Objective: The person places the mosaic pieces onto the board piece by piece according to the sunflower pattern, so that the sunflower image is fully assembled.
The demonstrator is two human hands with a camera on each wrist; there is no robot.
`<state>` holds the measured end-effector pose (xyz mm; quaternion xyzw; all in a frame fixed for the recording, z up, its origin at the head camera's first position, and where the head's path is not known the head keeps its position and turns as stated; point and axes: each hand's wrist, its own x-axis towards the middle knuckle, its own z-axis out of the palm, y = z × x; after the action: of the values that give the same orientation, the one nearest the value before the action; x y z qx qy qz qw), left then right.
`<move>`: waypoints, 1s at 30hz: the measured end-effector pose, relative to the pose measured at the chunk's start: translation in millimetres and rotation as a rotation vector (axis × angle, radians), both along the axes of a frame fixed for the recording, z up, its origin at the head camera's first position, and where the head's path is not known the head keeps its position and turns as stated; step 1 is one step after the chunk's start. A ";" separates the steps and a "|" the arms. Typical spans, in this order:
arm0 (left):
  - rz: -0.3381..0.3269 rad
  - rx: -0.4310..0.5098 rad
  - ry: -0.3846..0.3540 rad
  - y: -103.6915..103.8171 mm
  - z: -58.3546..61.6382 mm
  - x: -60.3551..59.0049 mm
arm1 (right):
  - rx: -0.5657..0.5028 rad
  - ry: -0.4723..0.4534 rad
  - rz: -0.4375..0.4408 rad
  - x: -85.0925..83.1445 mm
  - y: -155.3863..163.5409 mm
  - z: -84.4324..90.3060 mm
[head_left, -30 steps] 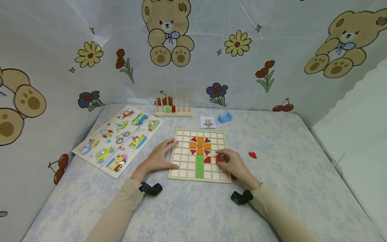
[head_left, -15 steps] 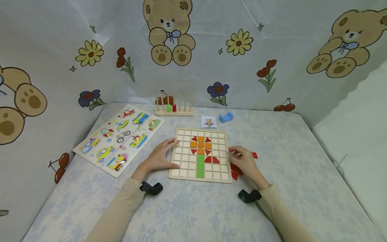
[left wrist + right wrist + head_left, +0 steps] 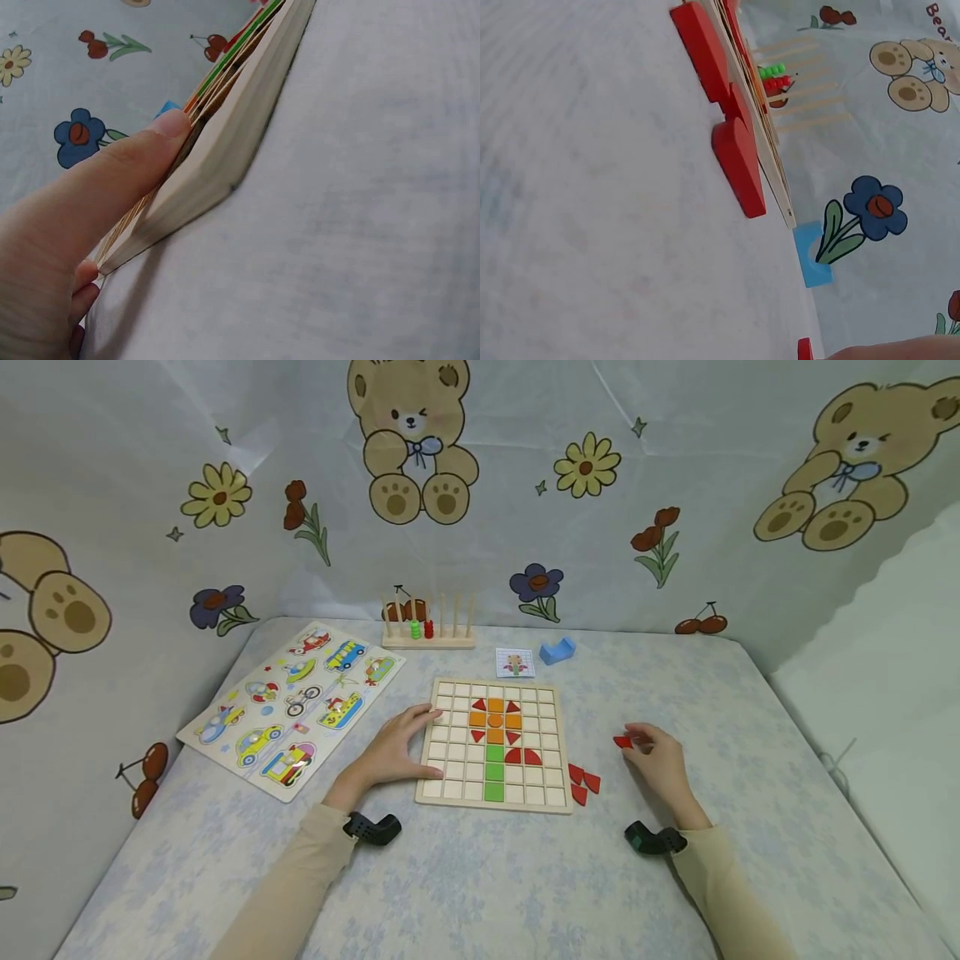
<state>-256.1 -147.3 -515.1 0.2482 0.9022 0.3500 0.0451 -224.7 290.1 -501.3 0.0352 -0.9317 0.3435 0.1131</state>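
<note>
A square wooden grid board point(image 3: 551, 793) lies on the table. Orange squares, an orange circle, small red triangles, green squares and two red quarter-circles sit in its cells. My left hand point(image 3: 393, 747) rests at the board's left edge, fingers and thumb spread apart. In the left wrist view the thumb point(image 3: 124, 161) lies straight over the rim. Right of the board, my right hand point(image 3: 660, 764) pinches a red quarter-circle piece point(image 3: 622, 742) between thumb and fingers. At the right wrist camera's lower edge, only a finger and part of that red piece point(image 3: 805, 349) show.
Three loose red quarter-circle pieces point(image 3: 579, 794) lie against the board's right side. Behind the board are a pattern card point(image 3: 515, 663), a blue block point(image 3: 557, 651) and a peg rack point(image 3: 429, 642) with green and red beads. A vehicle picture puzzle point(image 3: 292, 710) lies to the left.
My right hand has let go of one red quarter-circle in the grid, moved right past the loose pieces and taken hold of another farther out. The left hand stays at the board's edge.
</note>
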 end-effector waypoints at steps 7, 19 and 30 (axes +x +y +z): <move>0.002 -0.001 -0.003 -1.0 -1.2 0.1 | -0.045 -0.040 0.051 2.3 -18.6 1.7; 0.003 -0.001 -0.001 -1.7 -3.5 -2.1 | -0.059 -0.024 0.122 7.3 -42.4 2.8; 0.004 -0.004 0.000 -1.3 -2.8 -1.8 | -0.114 -0.064 0.089 4.5 -38.0 -0.7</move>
<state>-257.9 -148.6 -517.8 0.2464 0.9034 0.3482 0.0447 -220.3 252.1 -502.0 0.0589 -0.9112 0.4018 0.0698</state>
